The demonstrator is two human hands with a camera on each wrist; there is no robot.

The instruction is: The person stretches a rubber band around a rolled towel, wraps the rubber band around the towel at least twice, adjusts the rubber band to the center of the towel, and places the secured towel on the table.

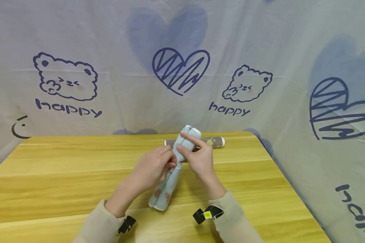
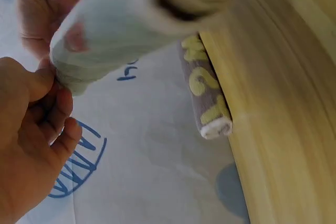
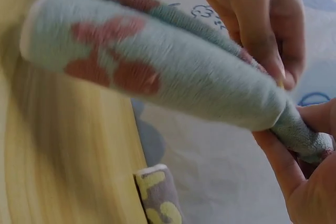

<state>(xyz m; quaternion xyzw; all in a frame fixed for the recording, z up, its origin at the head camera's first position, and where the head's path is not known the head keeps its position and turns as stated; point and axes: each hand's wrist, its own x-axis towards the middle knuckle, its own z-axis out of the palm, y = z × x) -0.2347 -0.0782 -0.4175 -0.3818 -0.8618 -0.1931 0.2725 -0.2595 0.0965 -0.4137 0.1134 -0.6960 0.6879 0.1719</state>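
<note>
A light blue towel with red patches (image 1: 169,187), rolled into two side-by-side rolls, slants up over the table and narrows at its middle. My left hand (image 1: 150,168) pinches at that narrow waist, where a bit of thin yellow band (image 3: 281,84) shows by the fingertips. My right hand (image 1: 202,160) holds the upper half between thumb and fingers, its index finger stretched along the roll. In the left wrist view, one open roll end (image 2: 181,11) faces the camera. Part of the waist is hidden behind the fingers.
Behind the hands, a second rolled towel, brown-grey with yellow figures (image 1: 217,142), lies near the far edge of the wooden table (image 1: 79,168). A pale cloth with bear and heart drawings (image 1: 115,40) hangs behind and along the right side.
</note>
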